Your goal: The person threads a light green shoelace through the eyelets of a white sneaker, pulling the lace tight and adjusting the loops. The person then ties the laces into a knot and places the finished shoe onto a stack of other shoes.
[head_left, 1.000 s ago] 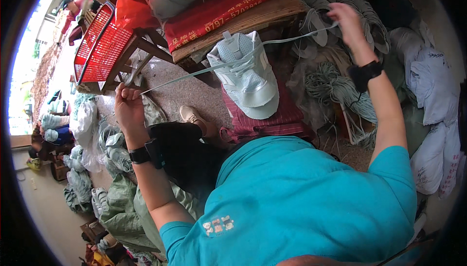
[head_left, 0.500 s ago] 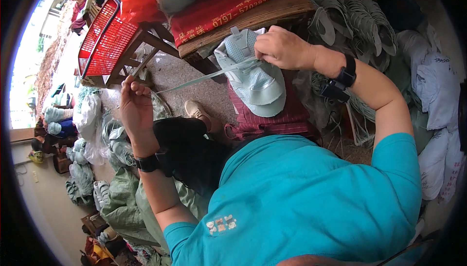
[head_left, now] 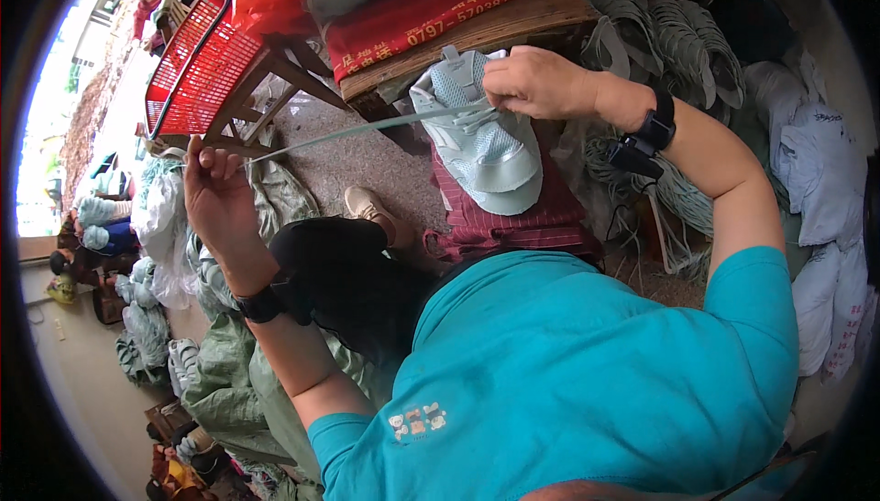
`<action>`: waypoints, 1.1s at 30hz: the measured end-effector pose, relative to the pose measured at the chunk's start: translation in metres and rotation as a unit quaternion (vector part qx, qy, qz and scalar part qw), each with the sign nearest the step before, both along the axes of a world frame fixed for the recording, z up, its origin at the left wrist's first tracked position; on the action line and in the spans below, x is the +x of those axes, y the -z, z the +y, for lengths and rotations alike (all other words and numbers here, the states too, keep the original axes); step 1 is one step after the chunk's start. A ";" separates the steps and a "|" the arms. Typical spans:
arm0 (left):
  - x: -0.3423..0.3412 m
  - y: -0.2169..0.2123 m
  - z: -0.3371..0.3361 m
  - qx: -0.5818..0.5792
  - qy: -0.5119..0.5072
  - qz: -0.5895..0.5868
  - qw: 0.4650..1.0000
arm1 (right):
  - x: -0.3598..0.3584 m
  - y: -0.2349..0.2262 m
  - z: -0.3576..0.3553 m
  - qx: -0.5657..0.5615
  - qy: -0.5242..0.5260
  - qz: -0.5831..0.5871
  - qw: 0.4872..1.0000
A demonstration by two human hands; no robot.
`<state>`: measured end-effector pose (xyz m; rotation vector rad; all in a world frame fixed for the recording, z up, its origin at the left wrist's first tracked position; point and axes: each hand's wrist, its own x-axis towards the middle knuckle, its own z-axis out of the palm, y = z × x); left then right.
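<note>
A pale mint mesh shoe upper rests on a dark red striped cloth over my lap, toe end toward me. From its lacing area a light green shoelace runs taut out to the left. My left hand is closed on the far end of the lace, well away from the upper. Close over the upper's right side, my right hand pinches the lace near the eyelets. The fingertips of that hand are partly hidden.
A wooden bench with a red bag and stacked uppers stands ahead. At the left is a red plastic basket. Bundled uppers and white sacks lie on the right, green sacks on the left. Other people appear at far left.
My left hand has moved left and slightly up, drawing the shoelace out longer and straighter. My right hand stays by the upper.
</note>
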<state>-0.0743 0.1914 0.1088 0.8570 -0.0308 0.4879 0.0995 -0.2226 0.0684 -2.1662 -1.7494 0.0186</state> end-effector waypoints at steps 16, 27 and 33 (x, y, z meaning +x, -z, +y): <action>-0.046 0.061 0.114 -0.037 -0.103 0.137 0.985 | -0.020 0.050 -0.028 0.244 0.141 0.017 0.959; 0.024 0.067 -0.114 0.256 -0.001 0.273 0.927 | -0.022 0.044 -0.014 0.240 0.261 0.502 0.789; 0.038 0.092 -0.177 0.278 0.077 0.219 0.932 | -0.025 0.039 -0.019 0.161 0.285 0.486 0.810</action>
